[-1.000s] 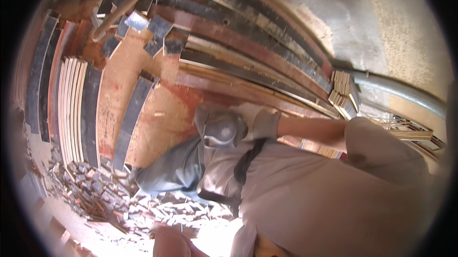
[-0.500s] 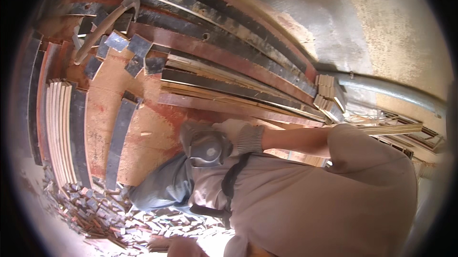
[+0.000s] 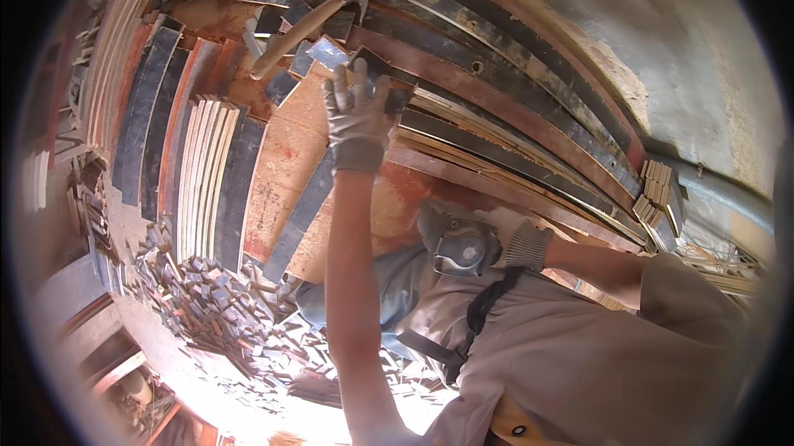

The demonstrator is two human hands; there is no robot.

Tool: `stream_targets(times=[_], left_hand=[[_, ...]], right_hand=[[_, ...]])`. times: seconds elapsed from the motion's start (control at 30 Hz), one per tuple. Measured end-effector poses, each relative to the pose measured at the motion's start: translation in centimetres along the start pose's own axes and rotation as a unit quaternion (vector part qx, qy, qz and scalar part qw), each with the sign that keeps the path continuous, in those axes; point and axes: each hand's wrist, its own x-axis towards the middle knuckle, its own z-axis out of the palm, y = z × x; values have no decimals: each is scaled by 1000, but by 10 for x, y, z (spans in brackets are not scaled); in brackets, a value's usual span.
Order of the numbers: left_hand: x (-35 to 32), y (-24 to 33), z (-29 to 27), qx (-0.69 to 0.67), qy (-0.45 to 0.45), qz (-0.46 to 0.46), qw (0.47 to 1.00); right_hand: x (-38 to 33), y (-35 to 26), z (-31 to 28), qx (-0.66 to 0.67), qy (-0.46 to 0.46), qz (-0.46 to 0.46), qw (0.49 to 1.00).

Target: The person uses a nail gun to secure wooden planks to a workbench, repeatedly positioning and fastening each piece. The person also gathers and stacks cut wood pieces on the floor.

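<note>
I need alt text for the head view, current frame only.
A spread, gloved left hand is over small dark-faced wood pieces near a claw hammer; the gloved right hand holds a rounded grey power tool. Long wood strips and a heap of offcuts lie around.

Patchy grey wall [image 3: 686, 74], sunlit floor [image 3: 169, 359]
</note>
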Motion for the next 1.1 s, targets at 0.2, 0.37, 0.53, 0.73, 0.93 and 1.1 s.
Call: stream_targets(times=[0.2, 0.37, 0.53, 0.73, 0.93, 1.1], left_hand=[[15, 1, 16, 55, 75, 38, 995], [-32, -3, -19, -138, 123, -42, 982], [-114, -29, -20, -143, 197, -208, 947], [-137, -36, 9, -154, 225, -187, 944], [-144, -42, 8, -157, 174, -198, 952], [-146, -41, 8, -159, 162, -254, 940]], right_hand=[[5, 6, 4, -22, -11, 9, 1000], [2, 8, 8, -37, 25, -28, 999], [2, 17, 16, -54, 26, -11, 998], [6, 24, 21, -58, 32, -6, 998], [4, 22, 20, -19, 28, -25, 999], [9, 27, 24, -40, 9, 12, 999]])
